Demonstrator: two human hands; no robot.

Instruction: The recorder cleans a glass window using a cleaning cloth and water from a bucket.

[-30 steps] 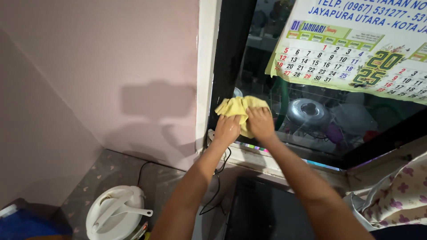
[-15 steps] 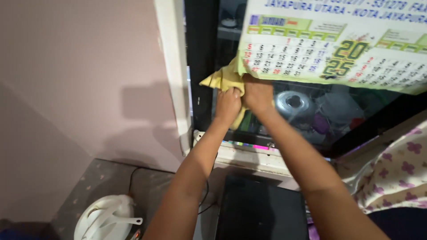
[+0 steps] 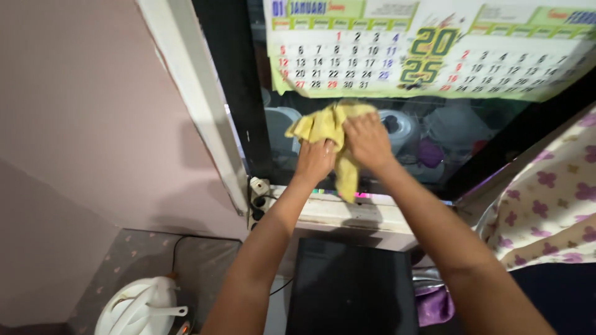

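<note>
- The glass pane (image 3: 496, 133) of a dark-framed cabinet fills the upper right part of the view. A wall calendar (image 3: 428, 46) hangs over its upper half.
- The pink wall (image 3: 81, 124) stands to the left, behind a white frame post (image 3: 198, 105).
- A black flat box (image 3: 351, 288) lies below the white sill (image 3: 347, 214), between the two forearms.
- A flowered cloth (image 3: 552, 205) hangs at the right edge.
- Behind the glass, the cabinet holds kitchen things: a metal pot lid (image 3: 397, 124), a purple piece and some pale vessels. More I cannot tell.
- A white rice cooker (image 3: 139, 307) with a white spoon on its lid stands low at the left. Its inside is hidden.
- The yellow cloth (image 3: 329, 127) is pressed on the glass just under the calendar, one end hanging down.
- The left hand (image 3: 315, 160) is clenched on the lower part of the cloth; the right hand (image 3: 367, 139) is closed over its upper part.
- I judge the wiping is in progress. The pictures do not show which areas are already clean, and the covered glass looks untouched.
</note>
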